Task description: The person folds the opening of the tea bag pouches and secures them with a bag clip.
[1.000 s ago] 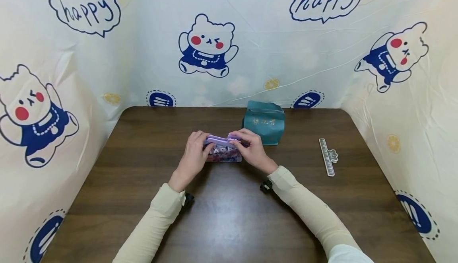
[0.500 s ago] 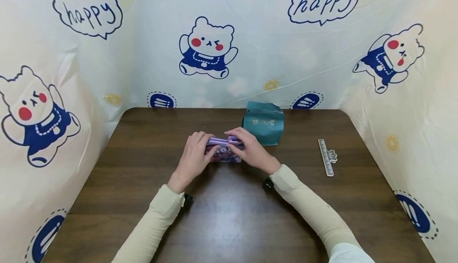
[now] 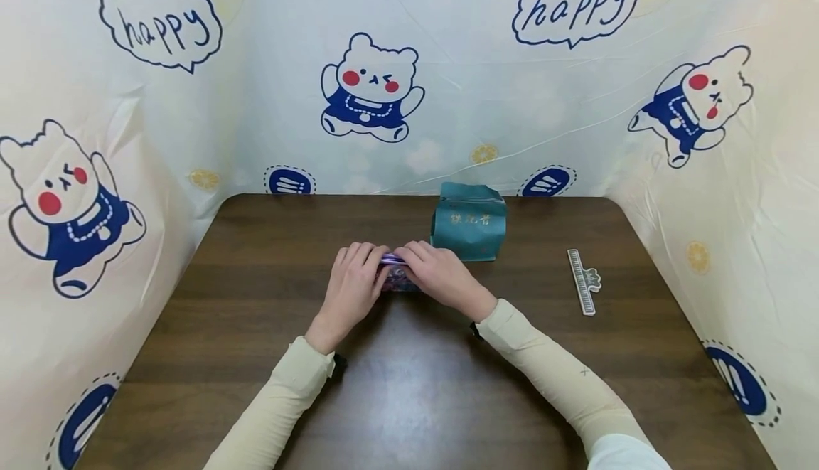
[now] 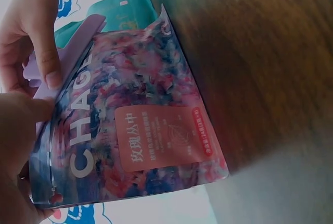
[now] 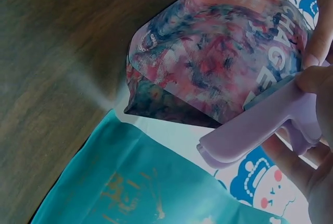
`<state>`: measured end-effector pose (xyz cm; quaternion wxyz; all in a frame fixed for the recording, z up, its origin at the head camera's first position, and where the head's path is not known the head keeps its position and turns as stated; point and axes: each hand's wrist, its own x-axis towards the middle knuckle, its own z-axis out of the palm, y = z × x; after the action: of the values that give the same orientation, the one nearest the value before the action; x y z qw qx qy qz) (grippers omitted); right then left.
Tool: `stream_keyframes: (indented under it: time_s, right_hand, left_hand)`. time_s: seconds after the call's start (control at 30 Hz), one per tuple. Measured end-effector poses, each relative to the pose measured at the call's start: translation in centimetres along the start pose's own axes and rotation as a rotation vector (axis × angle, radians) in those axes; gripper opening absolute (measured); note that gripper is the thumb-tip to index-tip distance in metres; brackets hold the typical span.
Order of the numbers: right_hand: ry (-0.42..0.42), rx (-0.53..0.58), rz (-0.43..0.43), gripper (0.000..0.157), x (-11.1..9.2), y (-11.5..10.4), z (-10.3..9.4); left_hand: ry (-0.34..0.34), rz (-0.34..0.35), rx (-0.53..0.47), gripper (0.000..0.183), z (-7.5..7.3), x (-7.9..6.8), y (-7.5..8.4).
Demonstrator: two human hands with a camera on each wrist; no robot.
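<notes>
A purple bag clip [image 5: 255,120] lies across the top edge of a pink-and-blue patterned pouch [image 4: 140,99] lettered CHAGE. My left hand [image 3: 352,281] grips the pouch's top corner, with its thumb at one end of the clip in the left wrist view. My right hand [image 3: 444,274] pinches the clip by its lever, fingers behind and thumb in front. In the head view the two hands nearly meet and cover most of the clip, and just a strip of the pouch shows between them. The pouch stands upright on the brown table.
Close behind my right hand stands a teal pouch [image 3: 470,225] with gold characters. Farther right lies a white ruler-shaped clip [image 3: 582,281]. The brown table [image 3: 256,278] ends at a printed cloth backdrop [image 3: 448,65] on three sides.
My hands have drawn closer together over the top of the pouch, hiding more of it and of the purple clip. The teal pouch and white clip stay in place.
</notes>
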<state>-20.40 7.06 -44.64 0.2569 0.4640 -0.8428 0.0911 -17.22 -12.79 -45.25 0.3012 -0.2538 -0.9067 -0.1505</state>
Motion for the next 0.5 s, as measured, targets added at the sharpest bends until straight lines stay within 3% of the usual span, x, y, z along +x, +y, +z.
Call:
stream_keyframes:
  time_s: [0.5]
  right_hand:
    - [-0.055, -0.136, 0.055, 0.039, -0.1, -1.4, -0.5]
  left_hand:
    - [0.037, -0.009, -0.043, 0.024, 0.2, -0.3, -0.3]
